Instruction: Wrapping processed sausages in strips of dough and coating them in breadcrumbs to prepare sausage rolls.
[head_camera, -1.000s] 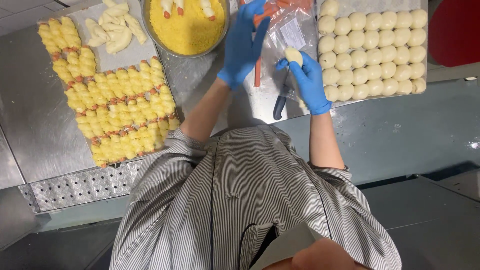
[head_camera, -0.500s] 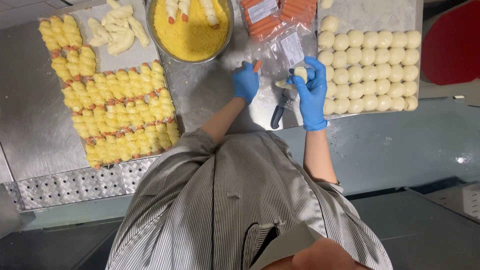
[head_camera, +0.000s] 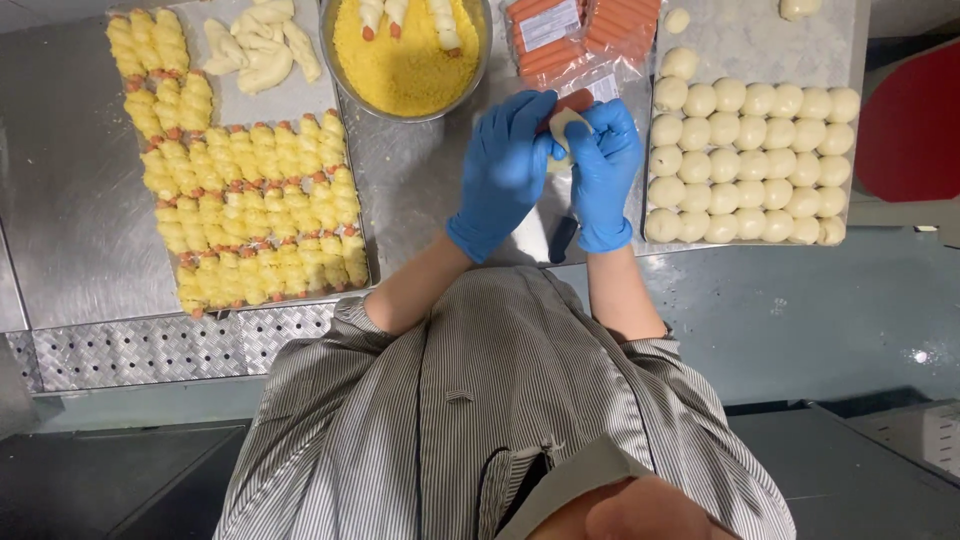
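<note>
Both my hands wear blue gloves and meet over the steel table. My left hand (head_camera: 503, 170) and my right hand (head_camera: 603, 165) together grip a red sausage (head_camera: 574, 101) with a pale piece of dough (head_camera: 564, 127) pressed around it. Behind them lies an opened pack of sausages (head_camera: 575, 35). A metal bowl (head_camera: 340, 62) of yellow crumbs stands to the left of the pack, with a few dough-wrapped sausages lying in it. A dark-handled knife (head_camera: 563, 238) lies under my right wrist.
A tray (head_camera: 750, 40) at the right carries rows of pale dough balls (head_camera: 755, 165). At the left, many yellow crumbed rolls (head_camera: 250, 215) lie in rows, with several plain wrapped rolls (head_camera: 260, 45) behind them. A perforated metal strip (head_camera: 150, 350) runs along the near edge.
My left hand came back from the sausage pack with a sausage and joined my right hand. The dough piece, held by my right hand alone before, is now pressed against the sausage between both hands.
</note>
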